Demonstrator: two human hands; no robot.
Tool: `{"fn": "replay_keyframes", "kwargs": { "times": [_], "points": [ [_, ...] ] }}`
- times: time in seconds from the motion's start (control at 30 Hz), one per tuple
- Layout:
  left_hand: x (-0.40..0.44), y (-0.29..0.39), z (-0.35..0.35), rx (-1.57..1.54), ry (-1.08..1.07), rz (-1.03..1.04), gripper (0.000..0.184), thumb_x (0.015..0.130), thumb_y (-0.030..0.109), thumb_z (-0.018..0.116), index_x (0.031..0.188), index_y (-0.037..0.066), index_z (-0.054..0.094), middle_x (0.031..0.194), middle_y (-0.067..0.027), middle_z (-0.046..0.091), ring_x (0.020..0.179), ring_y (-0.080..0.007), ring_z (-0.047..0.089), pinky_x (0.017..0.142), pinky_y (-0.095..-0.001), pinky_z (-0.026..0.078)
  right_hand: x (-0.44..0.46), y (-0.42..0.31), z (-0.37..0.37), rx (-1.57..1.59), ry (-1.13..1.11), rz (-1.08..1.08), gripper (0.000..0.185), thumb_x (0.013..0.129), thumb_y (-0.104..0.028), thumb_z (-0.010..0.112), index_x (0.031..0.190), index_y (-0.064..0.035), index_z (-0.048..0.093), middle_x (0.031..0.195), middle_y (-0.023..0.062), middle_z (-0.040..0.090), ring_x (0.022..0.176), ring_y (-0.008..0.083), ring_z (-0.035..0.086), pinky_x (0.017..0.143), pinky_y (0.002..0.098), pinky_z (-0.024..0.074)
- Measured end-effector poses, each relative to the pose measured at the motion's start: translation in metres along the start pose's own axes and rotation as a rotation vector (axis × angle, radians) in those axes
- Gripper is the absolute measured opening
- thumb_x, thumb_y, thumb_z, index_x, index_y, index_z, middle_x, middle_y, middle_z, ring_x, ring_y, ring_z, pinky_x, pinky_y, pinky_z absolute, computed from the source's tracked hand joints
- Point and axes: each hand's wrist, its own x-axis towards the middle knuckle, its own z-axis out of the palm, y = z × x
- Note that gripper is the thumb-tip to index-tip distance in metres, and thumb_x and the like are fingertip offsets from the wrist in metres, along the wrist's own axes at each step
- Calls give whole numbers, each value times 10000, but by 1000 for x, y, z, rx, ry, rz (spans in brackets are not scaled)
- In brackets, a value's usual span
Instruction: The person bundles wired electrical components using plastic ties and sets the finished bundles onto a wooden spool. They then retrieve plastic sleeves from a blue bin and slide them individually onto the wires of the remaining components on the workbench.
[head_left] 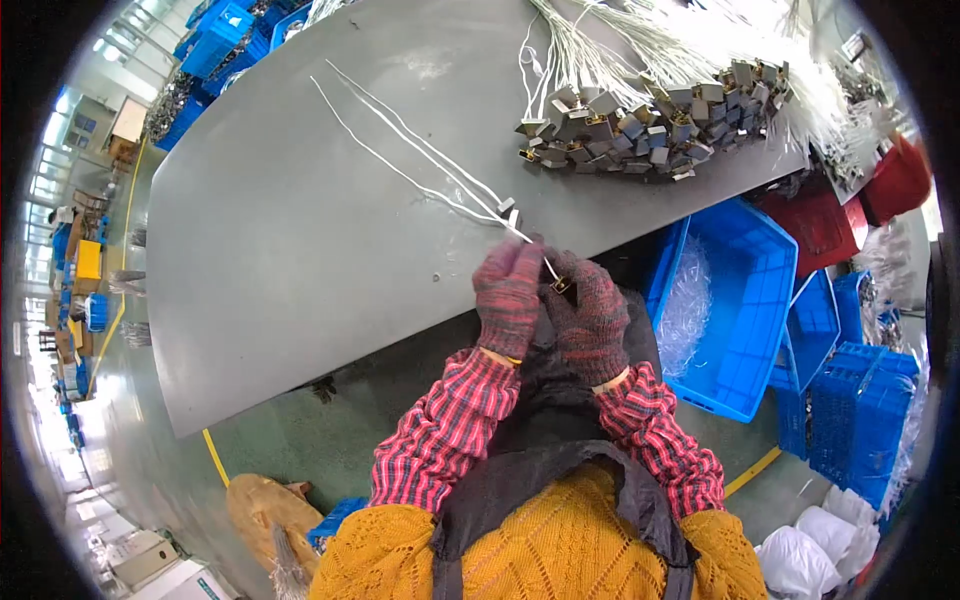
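Observation:
My left hand [508, 297], in a dark red and grey knitted glove, pinches a white cable [520, 236] near the table's front edge. Close beside it, my right hand [588, 312] wears a matching glove and grips a small dark part with brass-coloured metal [561, 285] at the cable's end. Two small grey-white blocks [507, 206] on white cables lie just beyond my left hand. Their long white cables [400, 140] stretch away to the upper left across the grey table [270, 230].
A large heap of grey blocks [640, 135] with bundled white cables [660, 50] covers the table's back right. Right of the table stand an open blue crate [735, 350] holding clear plastic strips, more blue crates [860, 400] and red bags [815, 230].

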Motion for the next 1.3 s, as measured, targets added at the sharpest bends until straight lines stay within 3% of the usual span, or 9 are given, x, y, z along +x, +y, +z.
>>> {"fn": "replay_keyframes", "kwargs": {
  "times": [0.37,0.47,0.53,0.67,1.0,1.07,1.1,1.23,1.3],
  "points": [
    [29,24,-2,-604,-8,-125,178,943,141,580,988,-20,640,812,-101,656,692,-214,659,662,-348,571,-13,5,15,301,-56,406,426,723,-114,802,1105,-75,618,953,119,659,838,242,661,733,354,534],
    [36,15,-17,-315,-37,-106,173,941,174,594,980,15,651,797,-90,652,666,-193,647,652,-329,553,7,0,22,246,-131,396,499,724,-190,822,1154,-85,592,957,144,652,857,281,657,769,394,525],
    [76,-34,-54,410,-1,348,159,931,193,580,939,52,653,792,-86,655,640,-168,638,583,-300,522,37,-6,15,193,-228,418,524,724,-221,825,1164,-82,577,959,150,647,874,277,654,786,410,519],
    [66,36,-77,39,205,-203,198,907,183,608,980,2,639,756,-92,657,626,-173,653,552,-291,546,115,78,26,-87,261,-99,601,768,-288,785,1251,-77,498,1035,186,642,959,360,636,808,449,507],
    [21,44,-27,-381,-293,-361,213,940,138,570,1123,31,596,962,-124,671,814,-251,679,691,-381,578,84,37,-31,-159,-3,180,350,756,-275,769,1044,-112,655,936,141,676,871,317,655,760,410,519],
    [15,6,6,354,-414,569,219,941,187,591,1109,48,599,953,-119,671,796,-239,676,653,-369,560,34,23,-56,7,-5,160,262,767,-185,762,992,-74,685,887,126,671,827,275,653,751,367,522],
    [4,0,31,341,-423,618,215,943,202,593,1091,46,600,947,-114,671,770,-233,671,625,-358,546,7,21,-68,120,-15,122,255,777,-151,751,1007,-67,679,871,120,666,809,268,646,744,369,521],
    [-31,25,105,-842,-387,-625,203,950,214,592,1053,39,593,902,-91,653,712,-219,645,575,-332,511,-127,14,-132,548,-60,542,252,827,-59,668,1078,-68,654,825,62,636,639,130,570,560,280,471],
    [-21,2,108,-821,-405,-563,205,949,211,594,1050,32,586,873,-87,637,687,-215,626,572,-329,511,-181,14,-179,781,163,835,239,860,-40,608,1092,-78,646,824,37,623,584,65,521,476,234,416]
  ]
}}
